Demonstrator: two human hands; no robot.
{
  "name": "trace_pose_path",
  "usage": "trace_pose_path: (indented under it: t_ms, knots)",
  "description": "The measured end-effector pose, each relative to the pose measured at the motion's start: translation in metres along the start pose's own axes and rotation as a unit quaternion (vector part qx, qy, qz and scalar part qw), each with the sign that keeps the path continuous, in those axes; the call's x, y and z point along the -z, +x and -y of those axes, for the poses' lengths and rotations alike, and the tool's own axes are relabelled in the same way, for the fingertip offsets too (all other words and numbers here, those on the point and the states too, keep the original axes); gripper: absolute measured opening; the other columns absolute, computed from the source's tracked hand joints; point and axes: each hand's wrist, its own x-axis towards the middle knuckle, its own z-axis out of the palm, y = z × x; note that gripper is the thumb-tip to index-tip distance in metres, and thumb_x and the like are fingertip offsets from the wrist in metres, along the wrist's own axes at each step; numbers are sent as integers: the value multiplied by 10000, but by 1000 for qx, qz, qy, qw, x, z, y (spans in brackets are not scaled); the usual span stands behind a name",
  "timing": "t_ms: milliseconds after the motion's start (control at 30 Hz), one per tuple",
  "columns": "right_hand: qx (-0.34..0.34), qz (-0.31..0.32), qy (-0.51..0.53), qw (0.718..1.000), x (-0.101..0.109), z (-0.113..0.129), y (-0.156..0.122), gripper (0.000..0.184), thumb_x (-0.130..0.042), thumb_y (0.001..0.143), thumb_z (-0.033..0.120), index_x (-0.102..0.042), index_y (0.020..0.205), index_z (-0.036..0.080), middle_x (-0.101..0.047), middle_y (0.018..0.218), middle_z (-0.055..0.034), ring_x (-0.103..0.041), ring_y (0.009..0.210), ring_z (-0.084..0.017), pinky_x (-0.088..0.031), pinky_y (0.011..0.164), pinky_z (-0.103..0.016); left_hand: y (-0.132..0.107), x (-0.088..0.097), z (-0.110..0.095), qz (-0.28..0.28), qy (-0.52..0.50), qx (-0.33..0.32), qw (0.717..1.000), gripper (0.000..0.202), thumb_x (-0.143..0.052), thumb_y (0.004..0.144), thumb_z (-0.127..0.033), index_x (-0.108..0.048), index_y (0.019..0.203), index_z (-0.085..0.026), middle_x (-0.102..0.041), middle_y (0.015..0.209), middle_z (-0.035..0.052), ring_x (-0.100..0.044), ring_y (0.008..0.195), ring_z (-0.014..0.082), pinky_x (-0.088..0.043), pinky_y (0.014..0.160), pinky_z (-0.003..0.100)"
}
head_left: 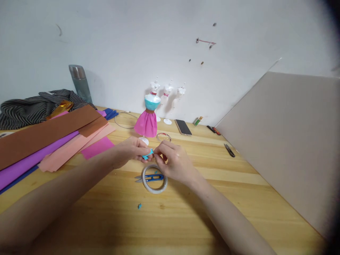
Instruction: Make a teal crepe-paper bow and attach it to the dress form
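Left hand (134, 148) and right hand (174, 159) pinch a turquoise piece (147, 155).
Snips (154, 175) and a tape roll (154, 191) overlap on the tabletop (111, 219); a pink-skirted mannequin (147, 124) stands behind.

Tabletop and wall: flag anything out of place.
A turquoise scrap lies loose on the tabletop, nearer the viewer than the tape roll, like a stray offcut. Dark spots and a reddish strand mark the wall, perhaps old fixings.

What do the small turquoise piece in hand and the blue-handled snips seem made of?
Small turquoise piece: matte, perhaps paper or thin fabric; its flat look fits both. Blue-handled snips: smooth grey blades, likely metal; evenly blue handle, perhaps plastic or coated metal.
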Motion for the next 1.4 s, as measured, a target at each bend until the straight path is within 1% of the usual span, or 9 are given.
trace_pose_path:
  t_ms: [267,433,667,833,933,1033,1167,1267,1400]
  knots:
    - [18,-19,-13,1000,-3,2,0,169,-469,783,67,-544,669,168,-546,643,-20,-462,543,-107,-343,506,-221,0,-3,0,-3,41,-15,999,193,-714,654,-292,-695,642,-101,-687,691,47,-620,692,122,-515,738,253]
    - [11,-7,16,1000,-5,1,1,168,-472,779,56,-541,670,163,-538,648,-18,-463,546,-105,-349,511,-220,1,-5,1,-36,138,-50,989,151,-626,661,-253,-646,578,-128,-637,618,2,-566,619,109,-471,642,223]
    - [6,13,55,998,-6,0,2,162,-466,744,39,-539,675,166,-517,639,-7,-443,528,-98,-335,496,-211,4,2,7,-36,319,-117,940,198,-523,700,-258,-548,538,-148,-479,531,-21,-430,557,107,-333,537,223]
    - [5,44,52,998,-2,-1,1,140,-498,770,64,-559,683,154,-540,641,-14,-452,520,-90,-332,499,-206,1,4,4,3,384,-136,913,262,-486,709,-234,-343,497,-176,-269,521,-49,-265,523,85,-203,492,245]
    - [-15,71,40,997,4,0,1,118,-581,769,109,-553,667,159,-544,616,-4,-453,523,-94,-312,498,-211,-4,2,2,39,424,-172,888,279,-457,738,-198,-286,519,-180,-258,546,-48,-253,537,85,-195,504,252]
    - [-70,89,55,992,11,2,3,202,-678,716,129,-515,602,161,-532,576,17,-439,510,-82,-293,493,-210,-8,-1,1,63,460,-203,862,283,-432,773,-175,-267,543,-181,-299,559,-45,-282,549,88,-220,524,249]
    - [-188,131,173,958,12,5,7,252,-672,677,91,-482,525,158,-511,506,47,-404,457,-56,-282,454,-194,-10,-5,2,72,487,-217,843,263,-424,789,-154,-299,559,-178,-371,569,-36,-340,555,91,-247,541,247]
    - [-259,143,287,911,9,3,8,264,-690,641,141,-472,494,160,-470,472,62,-352,425,-43,-250,411,-188,-11,-5,-1,78,487,-230,839,281,-427,799,-154,-287,556,-179,-360,568,-38,-340,556,89,-257,542,240]
    - [-300,145,417,846,8,-5,10,313,-752,587,246,-476,464,161,-425,421,74,-324,398,-37,-226,391,-193,-15,-5,-10,110,466,-216,851,270,-449,813,-180,-376,554,-166,-386,574,-36,-340,549,84,-274,532,224]
